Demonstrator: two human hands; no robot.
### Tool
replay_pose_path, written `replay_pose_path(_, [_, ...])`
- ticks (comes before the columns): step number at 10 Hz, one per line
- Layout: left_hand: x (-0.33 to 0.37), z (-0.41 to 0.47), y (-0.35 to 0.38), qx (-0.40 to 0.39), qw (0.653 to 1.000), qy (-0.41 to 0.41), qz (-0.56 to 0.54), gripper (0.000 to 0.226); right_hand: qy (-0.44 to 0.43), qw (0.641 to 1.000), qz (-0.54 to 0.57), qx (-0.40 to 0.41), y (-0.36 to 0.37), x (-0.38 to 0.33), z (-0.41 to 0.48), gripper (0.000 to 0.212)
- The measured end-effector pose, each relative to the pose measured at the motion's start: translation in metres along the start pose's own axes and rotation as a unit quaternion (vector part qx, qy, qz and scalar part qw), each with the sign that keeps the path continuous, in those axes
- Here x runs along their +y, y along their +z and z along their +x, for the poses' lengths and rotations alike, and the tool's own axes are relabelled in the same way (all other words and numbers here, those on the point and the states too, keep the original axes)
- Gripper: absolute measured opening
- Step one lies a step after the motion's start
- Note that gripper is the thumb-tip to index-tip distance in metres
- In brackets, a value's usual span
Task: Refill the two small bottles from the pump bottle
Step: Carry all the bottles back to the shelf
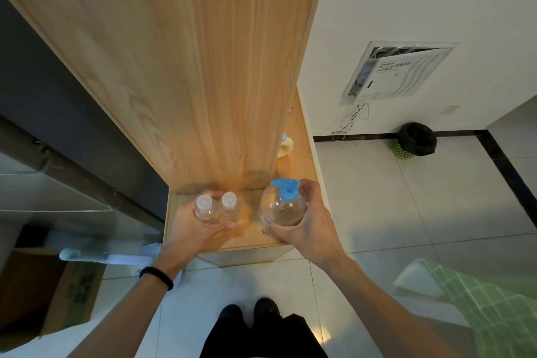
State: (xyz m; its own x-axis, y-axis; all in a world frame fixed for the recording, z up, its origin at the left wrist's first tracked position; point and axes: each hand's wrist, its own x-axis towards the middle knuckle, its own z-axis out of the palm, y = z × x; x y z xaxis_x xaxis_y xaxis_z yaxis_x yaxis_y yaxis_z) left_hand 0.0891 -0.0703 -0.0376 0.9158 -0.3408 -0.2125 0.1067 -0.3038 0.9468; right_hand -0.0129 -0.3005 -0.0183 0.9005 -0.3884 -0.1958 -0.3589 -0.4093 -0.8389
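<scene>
Two small clear bottles with white caps stand upright side by side, the left one (pixel 205 209) and the right one (pixel 230 204), over the low wooden shelf (pixel 255 241). My left hand (pixel 197 234) grips both of them together, fingers behind and thumb in front. To their right is a round clear pump bottle (pixel 283 208) with a blue pump head. My right hand (pixel 303 221) wraps around its body from the right side. Whether the bottles rest on the shelf or hang just above it is unclear.
A tall wooden cabinet panel (pixel 189 67) rises right behind the bottles. Another bottle (pixel 284 145) sits deeper on the shelf. A bin with a black bag (pixel 415 141) stands by the wall, a cardboard box (pixel 43 293) at left, green checked cloth (pixel 479 299) at right, tiled floor below.
</scene>
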Motion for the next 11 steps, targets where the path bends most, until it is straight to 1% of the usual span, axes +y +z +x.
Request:
replay_pose_path(1, [-0.004, -0.001, -0.006, -0.015, 1.0, -0.019, 0.001, 0.056, -0.004, 1.0, 0.0, 0.006, 0.001, 0.001, 0.0, 0.094])
replay_pose_path(2, [-0.003, 0.002, -0.006, -0.023, 0.999, -0.027, 0.008, 0.056, -0.006, 1.0, -0.006, 0.013, 0.002, 0.001, 0.0, 0.092])
replay_pose_path(6, [0.01, 0.014, -0.004, -0.032, 0.999, -0.025, 0.003, 0.048, -0.015, 1.0, -0.022, 0.017, 0.006, -0.004, 0.009, 0.095])
replay_pose_path(7, [0.013, 0.013, -0.004, -0.037, 0.999, -0.031, 0.008, 0.049, -0.017, 1.0, -0.019, 0.012, 0.006, -0.003, 0.009, 0.095])
replay_pose_path(8, [0.015, 0.012, -0.006, -0.042, 0.999, -0.025, 0.016, 0.053, -0.013, 1.0, -0.014, -0.007, 0.003, -0.004, 0.01, 0.099])
replay_pose_path(9, [0.019, 0.004, -0.011, -0.045, 0.999, -0.02, 0.018, 0.066, -0.01, 0.999, -0.007, -0.04, -0.004, -0.005, 0.008, 0.11])
replay_pose_path(10, [0.022, -0.002, -0.024, -0.049, 0.998, -0.033, 0.012, 0.077, 0.0, 0.998, 0.019, -0.062, -0.014, -0.005, 0.004, 0.126])
replay_pose_path(11, [0.015, -0.037, -0.034, 0.003, 0.999, -0.046, -0.004, 0.071, 0.003, 0.999, 0.032, -0.038, -0.04, 0.004, -0.016, 0.111])
